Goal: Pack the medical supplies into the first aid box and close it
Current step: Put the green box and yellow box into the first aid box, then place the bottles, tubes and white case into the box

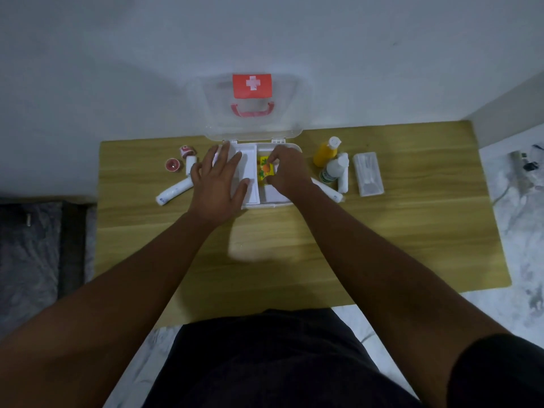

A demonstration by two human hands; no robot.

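The white first aid box (250, 201) stands open on the wooden table, its clear lid (294, 113) with a red cross label upright against the wall. My left hand (219, 178) lies flat with spread fingers on the box's left side, over a white inner tray (250, 169). My right hand (285, 172) pinches a small yellow and orange packet (265, 170) inside the box's right compartment. Bandage rolls (173, 192) and tape rolls (172, 164) lie left of the box. An orange bottle (325, 153), a white bottle (334, 170) and a clear swab case (368, 173) lie to the right.
The table (294, 245) abuts a white wall at the back. A dark bed or cushion (35, 254) sits at the left. Cables and small items (527, 166) lie on the marbled floor at the right. My dark-clothed lap fills the bottom.
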